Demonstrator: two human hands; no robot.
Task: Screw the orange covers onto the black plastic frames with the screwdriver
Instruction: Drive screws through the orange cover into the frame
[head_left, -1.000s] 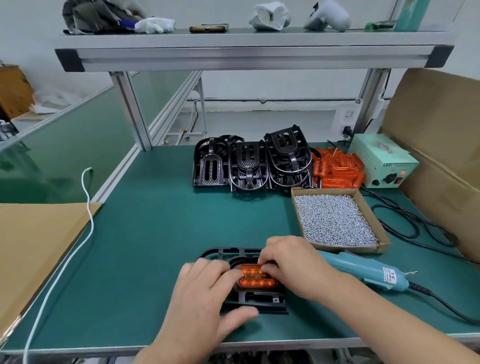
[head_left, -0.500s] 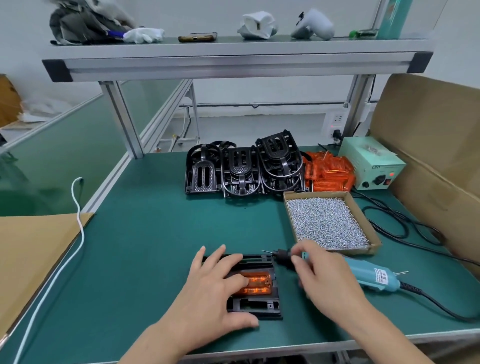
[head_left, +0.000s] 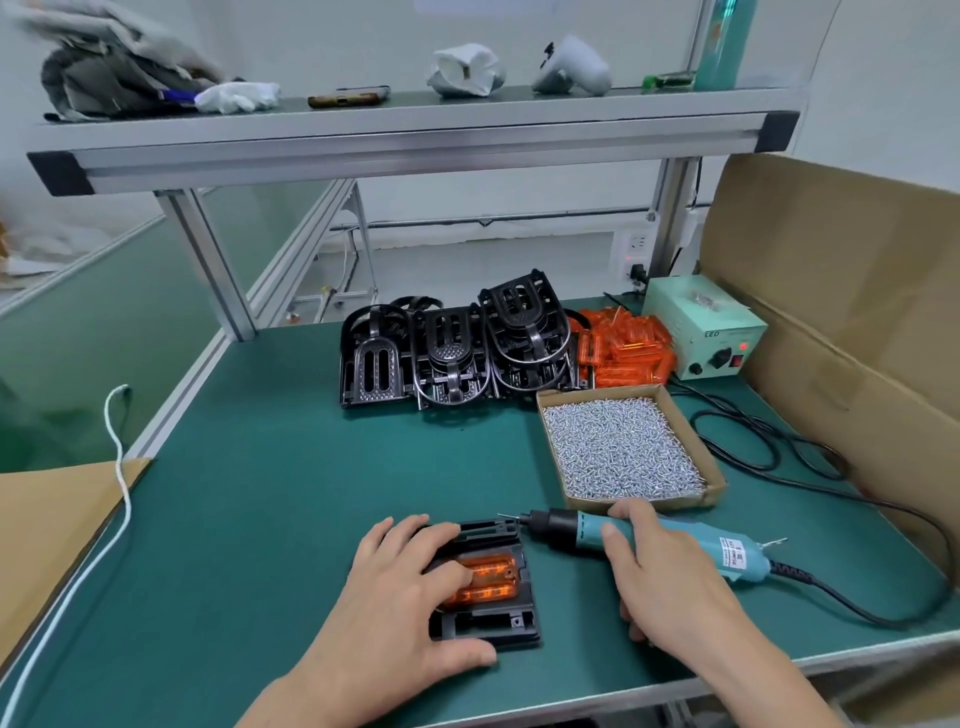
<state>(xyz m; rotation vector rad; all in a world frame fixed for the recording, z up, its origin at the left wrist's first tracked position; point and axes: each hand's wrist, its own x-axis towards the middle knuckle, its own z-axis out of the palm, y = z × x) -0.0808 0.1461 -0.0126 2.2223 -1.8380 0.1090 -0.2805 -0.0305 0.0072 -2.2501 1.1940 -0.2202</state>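
Observation:
A black plastic frame (head_left: 485, 618) lies flat near the front edge of the green mat with an orange cover (head_left: 491, 574) seated in it. My left hand (head_left: 400, 587) lies on the frame, its fingers spread and one fingertip pressing the orange cover. The teal electric screwdriver (head_left: 711, 545) lies on the mat right of the frame, bit pointing left at the frame's top corner. My right hand (head_left: 660, 566) closes round its barrel behind the black nose, index finger over the top.
A cardboard tray of silver screws (head_left: 623, 447) sits behind the screwdriver. Stacked black frames (head_left: 457, 353) and a pile of orange covers (head_left: 623, 348) stand further back, beside a green power box (head_left: 704, 327). Black cables (head_left: 779, 457) loop at right. Cardboard wall (head_left: 841, 291) borders the right side.
My right hand left the orange cover, moved right and took hold of the screwdriver. My left hand stayed on the frame.

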